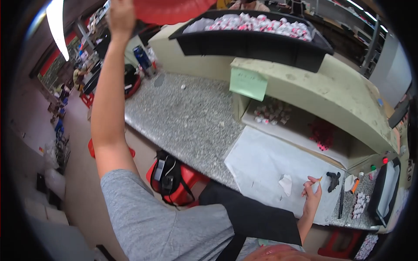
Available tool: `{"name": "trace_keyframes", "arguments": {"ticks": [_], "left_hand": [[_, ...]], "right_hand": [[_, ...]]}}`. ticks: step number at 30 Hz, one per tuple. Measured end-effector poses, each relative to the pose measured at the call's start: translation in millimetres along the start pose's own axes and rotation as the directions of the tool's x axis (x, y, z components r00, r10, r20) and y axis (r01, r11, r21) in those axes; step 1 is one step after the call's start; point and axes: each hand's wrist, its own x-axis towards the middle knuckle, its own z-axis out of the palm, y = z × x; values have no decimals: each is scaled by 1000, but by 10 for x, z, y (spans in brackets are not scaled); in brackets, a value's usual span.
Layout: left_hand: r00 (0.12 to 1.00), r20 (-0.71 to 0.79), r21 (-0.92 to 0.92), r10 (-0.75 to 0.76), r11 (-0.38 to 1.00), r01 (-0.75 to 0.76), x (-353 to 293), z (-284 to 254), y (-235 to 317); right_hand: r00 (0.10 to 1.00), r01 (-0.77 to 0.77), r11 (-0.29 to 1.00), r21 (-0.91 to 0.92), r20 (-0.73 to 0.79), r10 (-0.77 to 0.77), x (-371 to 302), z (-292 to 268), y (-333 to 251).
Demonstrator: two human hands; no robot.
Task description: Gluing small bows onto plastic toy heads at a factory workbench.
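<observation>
My left arm is stretched high, and my left hand (120, 19) is at the left edge of a red plastic basin (174, 12), apparently gripping its rim; the fingertips are blurred and partly cut off. The basin is up beside a black tray (257, 52) heaped with small white-and-pink pieces (261, 26). Low over the white sheet (265, 165), my right hand (311, 191) is closed around a thin yellow-tipped stick (321, 179). A crumpled white scrap (285, 185) lies left of that hand, and a dark grey lump (333, 181) to its right.
The oven-like machine (305, 82) has more small pieces (272, 114) and a pink cluster (322, 135) inside its opening. Rows of white pieces (359, 204) and a black tray (385, 195) are at the right. A black bag (167, 178) rests on a red stool (189, 178) below the granite counter (187, 113).
</observation>
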Motion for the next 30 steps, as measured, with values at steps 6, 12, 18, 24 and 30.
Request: {"name": "trace_keyframes", "arguments": {"ticks": [6,12,18,24,30], "left_hand": [[88,757,-95,-648,25,995,-1351,-1568,-1359],[-355,848,317,-394,-159,935,-3244,-1324,-821],[-518,821,559,-239,151,816,-3879,-336,-908],[353,911,74,-212,927,367,-4374,1127,-1097],[241,917,260,-317,936,238,-4566,1148,-1128]], "right_hand": [[998,-55,997,-47,37,57,31,108,173],[993,-72,976,-204,76,89,168,406,100],[997,-68,958,-277,16,76,209,555,17],[992,-117,950,-291,-69,102,210,777,-45],[990,-120,967,-227,-96,100,127,691,-54]]}}
